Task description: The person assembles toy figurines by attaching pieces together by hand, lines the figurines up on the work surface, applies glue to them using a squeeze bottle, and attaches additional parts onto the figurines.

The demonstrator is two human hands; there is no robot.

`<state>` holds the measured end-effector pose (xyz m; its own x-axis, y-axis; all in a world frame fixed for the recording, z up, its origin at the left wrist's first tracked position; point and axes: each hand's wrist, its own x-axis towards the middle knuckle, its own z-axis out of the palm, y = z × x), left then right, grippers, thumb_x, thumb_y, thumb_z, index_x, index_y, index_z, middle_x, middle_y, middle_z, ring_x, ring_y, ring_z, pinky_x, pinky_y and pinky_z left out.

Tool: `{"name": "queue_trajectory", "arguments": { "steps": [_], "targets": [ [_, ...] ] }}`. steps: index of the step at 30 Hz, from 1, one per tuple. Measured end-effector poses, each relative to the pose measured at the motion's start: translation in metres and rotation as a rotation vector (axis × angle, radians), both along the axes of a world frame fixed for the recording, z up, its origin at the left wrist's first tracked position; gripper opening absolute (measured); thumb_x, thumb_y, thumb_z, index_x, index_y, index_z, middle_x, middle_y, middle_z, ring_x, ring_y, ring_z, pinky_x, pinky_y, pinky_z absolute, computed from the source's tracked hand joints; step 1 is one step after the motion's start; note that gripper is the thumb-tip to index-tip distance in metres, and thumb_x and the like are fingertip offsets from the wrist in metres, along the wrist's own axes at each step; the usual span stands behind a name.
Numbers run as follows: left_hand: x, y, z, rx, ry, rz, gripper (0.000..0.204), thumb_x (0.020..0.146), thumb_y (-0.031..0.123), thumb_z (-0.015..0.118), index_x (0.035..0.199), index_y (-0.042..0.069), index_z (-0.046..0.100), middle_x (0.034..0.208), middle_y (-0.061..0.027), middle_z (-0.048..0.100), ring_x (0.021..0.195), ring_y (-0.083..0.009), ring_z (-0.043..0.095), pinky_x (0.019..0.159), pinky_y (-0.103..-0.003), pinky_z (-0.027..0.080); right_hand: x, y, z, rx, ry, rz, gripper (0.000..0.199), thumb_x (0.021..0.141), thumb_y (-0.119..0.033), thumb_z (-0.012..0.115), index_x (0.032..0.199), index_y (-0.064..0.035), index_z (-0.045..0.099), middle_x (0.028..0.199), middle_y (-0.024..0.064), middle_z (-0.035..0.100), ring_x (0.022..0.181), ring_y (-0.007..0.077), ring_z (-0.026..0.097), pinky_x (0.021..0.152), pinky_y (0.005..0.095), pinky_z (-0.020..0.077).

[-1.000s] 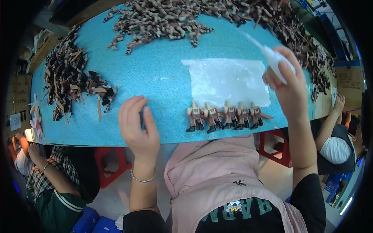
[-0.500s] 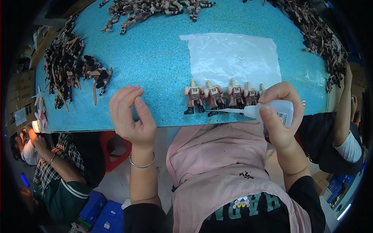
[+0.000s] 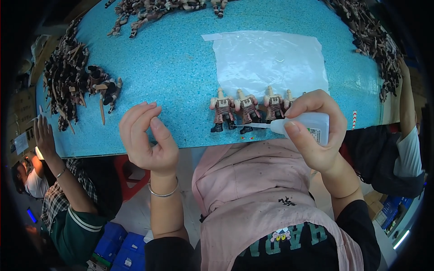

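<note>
A blue table has three big heaps on it: a left heap of dark and tan bits, a top heap of doll-like parts, and a right heap of thin brown bits. One clear plastic sheet lies flat in the middle. Just below it, small figures in brown and pink with black boots lie in a row near the table's edge. I can count four, but the right hand is in the way of the row's right end, so I cannot tell if there are more. That hand is curled around one white bottle, with the thumb and fingers pinching it. Its one long, thin spout points left, over the boots of the second figure; I cannot tell if it touches. The left hand is half open with bent fingers, with nothing to be seen in it, left of the row. One co-worker's hand is up by the table's left end, and another co-worker's arm reaches up beside the right heap. One red stool and at least two blue boxes are low on the left.
</note>
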<state>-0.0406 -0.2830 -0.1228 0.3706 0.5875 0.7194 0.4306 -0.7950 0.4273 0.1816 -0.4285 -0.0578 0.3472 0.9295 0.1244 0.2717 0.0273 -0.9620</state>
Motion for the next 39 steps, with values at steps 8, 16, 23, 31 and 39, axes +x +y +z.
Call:
{"name": "queue_trajectory", "arguments": {
  "steps": [8,16,23,31,39],
  "targets": [
    [0.002,-0.003,0.001,-0.003,-0.005,0.022,0.012,0.081,-0.002,0.053,0.086,-0.003,0.065,0.088,-0.0136,0.065,0.085,-0.0286,0.062,0.078,-0.037,0.050,0.002,0.001,-0.001,0.039,-0.036,0.025,0.016,0.079,-0.002,0.071,0.091,-0.0005,0.061,0.087,0.0075,0.064,0.075,0.0101,0.061,0.065,0.0222,0.0465],
    [0.002,-0.005,0.002,0.014,0.015,0.032,0.012,0.081,-0.002,0.053,0.085,-0.003,0.064,0.087,-0.0141,0.065,0.085,-0.0286,0.062,0.078,-0.037,0.050,0.003,0.002,-0.001,0.066,-0.051,0.052,0.015,0.080,-0.004,0.071,0.090,-0.0011,0.060,0.083,0.0067,0.064,0.071,0.0103,0.060,0.062,0.0222,0.0462],
    [0.003,-0.004,0.002,0.010,0.011,0.029,0.012,0.081,-0.003,0.053,0.085,-0.003,0.064,0.087,-0.0142,0.065,0.084,-0.0285,0.062,0.078,-0.037,0.050,0.004,0.002,-0.001,0.058,-0.031,0.052,0.016,0.080,-0.004,0.072,0.090,-0.0013,0.060,0.083,0.0062,0.064,0.070,0.0097,0.060,0.061,0.0223,0.0456],
    [0.001,-0.003,0.003,0.007,0.018,0.027,0.011,0.081,-0.003,0.053,0.084,-0.003,0.063,0.086,-0.0143,0.065,0.084,-0.0286,0.061,0.078,-0.037,0.050,0.002,0.003,0.001,0.061,-0.012,0.059,0.016,0.080,-0.004,0.072,0.090,-0.0010,0.060,0.082,0.0061,0.063,0.071,0.0093,0.059,0.062,0.0219,0.0452],
    [-0.001,-0.005,0.003,-0.006,0.049,0.027,0.014,0.088,-0.002,0.048,0.086,-0.006,0.061,0.089,-0.0157,0.064,0.086,-0.0272,0.061,0.081,-0.037,0.049,0.017,-0.013,0.010,0.112,-0.046,-0.022,0.015,0.079,-0.001,0.070,0.089,0.0002,0.060,0.082,0.0059,0.062,0.071,0.0093,0.058,0.062,0.0211,0.0448]
  ]
}}
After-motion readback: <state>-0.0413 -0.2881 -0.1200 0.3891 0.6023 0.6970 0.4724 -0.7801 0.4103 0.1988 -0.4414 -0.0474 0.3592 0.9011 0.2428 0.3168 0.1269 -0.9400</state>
